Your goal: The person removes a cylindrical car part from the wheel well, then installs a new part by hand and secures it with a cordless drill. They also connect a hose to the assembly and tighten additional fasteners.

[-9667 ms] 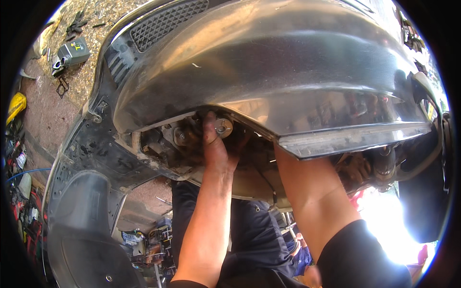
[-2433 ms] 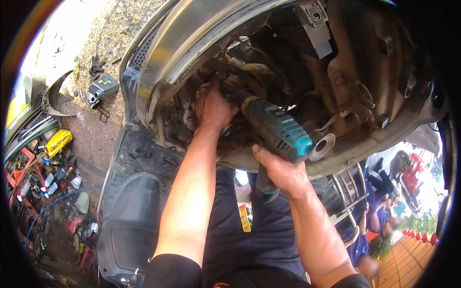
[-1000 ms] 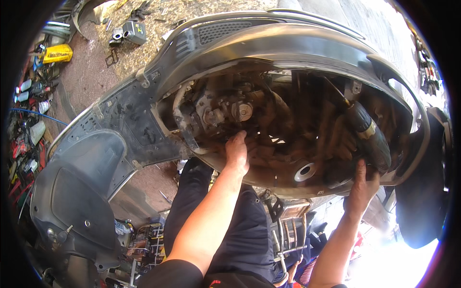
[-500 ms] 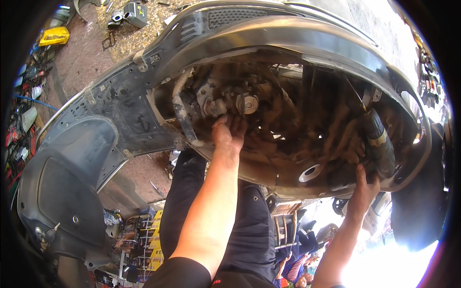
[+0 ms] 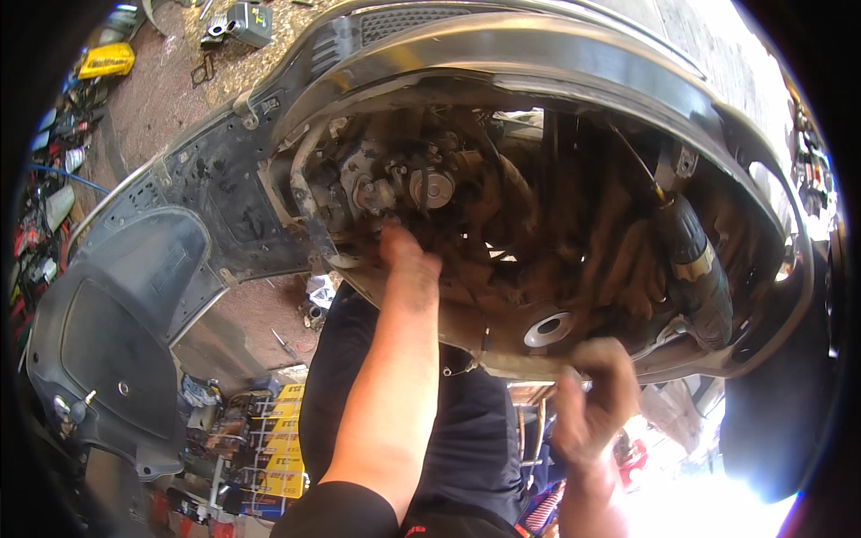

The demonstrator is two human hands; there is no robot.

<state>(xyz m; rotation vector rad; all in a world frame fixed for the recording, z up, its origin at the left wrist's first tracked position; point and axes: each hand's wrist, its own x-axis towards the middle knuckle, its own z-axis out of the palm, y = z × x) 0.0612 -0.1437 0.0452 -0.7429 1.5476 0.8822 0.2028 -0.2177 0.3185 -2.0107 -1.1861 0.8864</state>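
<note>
The dark open body section (image 5: 511, 36) of a scooter is above me, its underside full of brown, grimy parts. My left hand (image 5: 405, 255) reaches up beneath a round metal part (image 5: 433, 188) and bracket; its fingertips are hard to make out. My right hand (image 5: 594, 399), blurred, is below the lower rim near a white-ringed hole (image 5: 546, 329), fingers bent, thumb apart, with nothing visible in it. The dark power drill (image 5: 695, 273) with a long bit rests inside the body at the right, apart from my right hand.
A detached-looking black panel (image 5: 108, 350) curves along the left. On the ground are a yellow plastic piece (image 5: 106, 61), a dark container (image 5: 249, 24), a blue hose (image 5: 67, 175) and scattered tools. Yellow boxes (image 5: 282, 439) sit at lower left; people show partly at lower right.
My right hand has left the drill and moved down and left. My left hand is slightly further left. Earlier the drill was held nearer the middle; now it rests at the right.
</note>
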